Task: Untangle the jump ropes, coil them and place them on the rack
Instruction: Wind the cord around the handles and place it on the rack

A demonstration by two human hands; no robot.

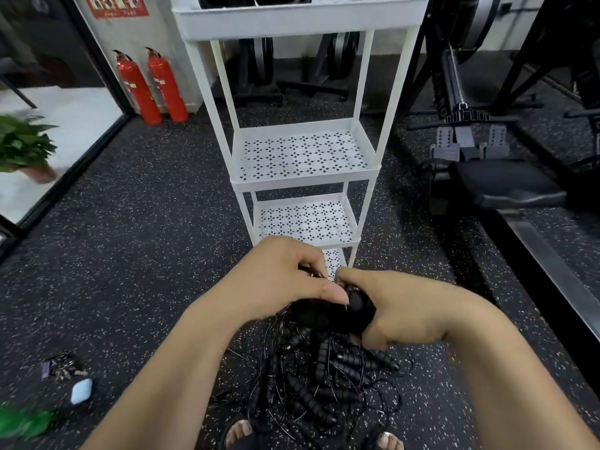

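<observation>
A tangled heap of black jump ropes (319, 381), with ribbed black handles and thin cords, lies on the floor between my feet. My right hand (399, 315) grips a black handle (355, 308) lifted above the heap. My left hand (285, 274) pinches thin cord right beside that handle, its thumb touching the handle's end. The white rack (302, 154) stands just beyond my hands, with perforated shelves; its two middle shelves are bare and black items sit in the top one.
Two red fire extinguishers (149, 86) stand at the wall left of the rack. A rowing machine (487, 164) fills the right side. A potted plant (26, 147) is at far left. A light blue case (81, 391) and small items lie on the speckled floor at left.
</observation>
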